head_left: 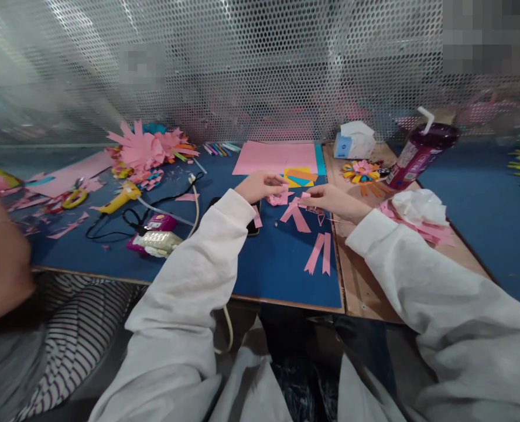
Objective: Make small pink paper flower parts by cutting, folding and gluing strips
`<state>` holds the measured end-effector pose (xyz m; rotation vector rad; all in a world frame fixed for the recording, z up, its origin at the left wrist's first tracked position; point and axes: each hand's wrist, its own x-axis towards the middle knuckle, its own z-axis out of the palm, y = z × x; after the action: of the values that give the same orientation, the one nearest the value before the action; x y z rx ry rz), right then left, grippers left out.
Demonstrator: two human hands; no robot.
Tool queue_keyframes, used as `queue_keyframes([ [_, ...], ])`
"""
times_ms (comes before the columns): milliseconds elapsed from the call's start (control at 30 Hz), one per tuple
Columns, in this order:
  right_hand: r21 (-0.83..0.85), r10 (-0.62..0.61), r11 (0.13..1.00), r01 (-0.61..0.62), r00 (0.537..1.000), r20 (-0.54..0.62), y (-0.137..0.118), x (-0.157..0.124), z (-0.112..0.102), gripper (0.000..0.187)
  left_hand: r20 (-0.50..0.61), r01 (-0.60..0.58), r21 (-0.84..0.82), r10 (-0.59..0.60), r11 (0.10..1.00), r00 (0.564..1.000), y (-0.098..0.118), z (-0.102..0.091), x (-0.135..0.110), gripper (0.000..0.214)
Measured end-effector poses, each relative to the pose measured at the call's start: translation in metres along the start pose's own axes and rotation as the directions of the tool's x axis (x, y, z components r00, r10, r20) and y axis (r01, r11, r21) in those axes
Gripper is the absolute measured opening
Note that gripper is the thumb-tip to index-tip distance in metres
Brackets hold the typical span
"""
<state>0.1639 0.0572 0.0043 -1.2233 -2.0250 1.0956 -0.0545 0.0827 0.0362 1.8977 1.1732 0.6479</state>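
My left hand (262, 187) is closed, with fingertips pinched at a small folded pink paper piece (278, 198) over the blue table. To its right, my right hand (335, 203) pinches a pink paper strip (304, 200) by its end. Just under these fingers lies a pink paper ribbon (301, 220) with spread tails. Nearer the table edge, two notched pink strips (315, 254) lie side by side. A dark phone (253, 227) is partly covered by my left sleeve and a pink scrap.
Behind my hands lie a pink sheet (273, 158) and small coloured papers (301, 176). A yellow glue gun (120, 198), its cable, scissors (74, 198) and paper flowers (148, 149) are left. Right are a tissue box (353, 141), a paper flower (361, 170) and a purple cup (420, 155). A person sits left.
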Motion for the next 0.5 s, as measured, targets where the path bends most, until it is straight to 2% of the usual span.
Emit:
queue_keyframes([
  [67,-0.008,-0.001,1.000,0.001,1.000,-0.022,-0.001,-0.001,0.001,0.040,-0.149,0.048,-0.010,-0.049,0.999,0.988,-0.009,-0.008,0.005,0.023],
  [133,-0.005,0.020,1.000,-0.020,1.000,-0.014,-0.004,-0.002,0.002,0.040,-0.296,0.097,-0.043,-0.106,0.994,0.949,-0.019,-0.013,0.011,0.019],
  [200,-0.007,0.032,0.999,-0.032,0.999,0.006,-0.007,-0.003,0.005,0.039,-0.372,0.156,-0.086,-0.177,0.984,0.911,-0.030,-0.016,0.018,0.016],
  [300,-0.023,0.036,0.999,-0.035,0.999,0.033,-0.012,-0.005,0.008,0.036,-0.360,0.211,-0.097,-0.232,0.973,0.903,-0.040,-0.015,0.025,0.017],
  [500,-0.023,0.033,0.999,-0.032,0.997,0.073,-0.014,-0.007,0.009,0.037,-0.342,0.207,0.018,-0.189,0.978,0.920,-0.040,-0.013,0.024,0.017],
])
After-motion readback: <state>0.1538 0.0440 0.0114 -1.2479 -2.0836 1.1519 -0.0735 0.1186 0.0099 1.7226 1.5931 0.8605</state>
